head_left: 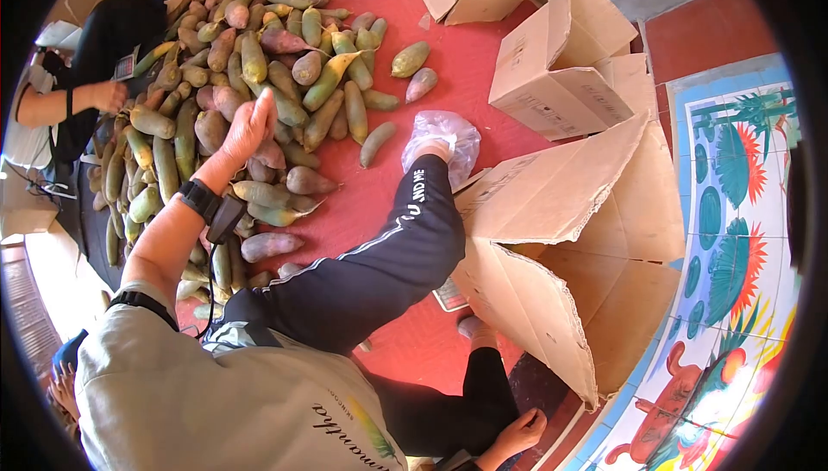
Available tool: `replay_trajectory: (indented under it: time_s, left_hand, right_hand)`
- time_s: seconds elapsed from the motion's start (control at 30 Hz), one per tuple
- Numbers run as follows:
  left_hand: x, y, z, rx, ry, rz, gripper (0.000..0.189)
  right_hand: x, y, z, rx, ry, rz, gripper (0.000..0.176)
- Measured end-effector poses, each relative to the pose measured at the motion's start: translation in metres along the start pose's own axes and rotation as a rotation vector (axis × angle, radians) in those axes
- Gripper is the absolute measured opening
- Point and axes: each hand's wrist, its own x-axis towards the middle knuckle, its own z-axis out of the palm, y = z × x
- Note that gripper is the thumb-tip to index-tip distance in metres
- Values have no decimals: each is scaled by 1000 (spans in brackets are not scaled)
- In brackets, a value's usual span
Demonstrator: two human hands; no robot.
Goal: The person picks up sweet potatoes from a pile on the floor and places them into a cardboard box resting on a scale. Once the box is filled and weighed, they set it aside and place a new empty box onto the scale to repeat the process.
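Note:
My left hand (pixel 250 124) is over the pile of green and reddish root vegetables (pixel 216 96), its fingers pressed together and no object visible in it. A dark band and a small black device are on that wrist. Low at the right, my right hand (pixel 522 432) is beside my dark-trousered knee, its fingers curled in and nothing seen in it. Between my legs and the pile, a few loose roots (pixel 378 144) lie on the red floor. One of my feet is wrapped in a clear plastic bag (pixel 442 136).
Open cardboard boxes (pixel 552 204) stand right of my leg, with others (pixel 561 65) farther up. At the left, another person's hand (pixel 105 97) is beside the pile, near a small device (pixel 125 66). Painted tiles (pixel 733 212) line the right side. Another hand (pixel 62 392) shows lower left.

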Motion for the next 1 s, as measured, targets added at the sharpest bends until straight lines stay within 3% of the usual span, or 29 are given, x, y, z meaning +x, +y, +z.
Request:
replay_trajectory:
  time_s: [0.07, 0.17, 0.23, 0.43, 0.6, 0.67, 0.9, 1.0]
  left_hand:
    - [7, 1, 1, -73, 186, 43, 54]
    - [7, 21, -3, 64, 250, 139, 42]
    - [7, 27, -10, 188, 251, 165, 54]
    - [6, 12, -2, 292, 348, 330, 65]
    - [1, 43, -4, 416, 331, 390, 77]
    - [7, 50, -5, 478, 436, 600, 80]
    - [10, 70, 1, 575, 540, 684, 93]
    - [6, 82, 1, 538, 544, 673, 93]
  right_hand:
    - [0, 5, 1, -30, 13, -4, 17]
    - [0, 4, 0, -9, -2, 11, 17]
    - [0, -1, -3, -14, -15, 27, 17]
    - [2, 0, 0, -13, -9, 18, 16]
    - [4, 3, 2, -26, -31, 57, 16]
    - [3, 3, 1, -25, -37, 57, 16]
    - [2, 1, 0, -43, 11, 4, 16]
    - [2, 2, 1, -38, -52, 71, 16]
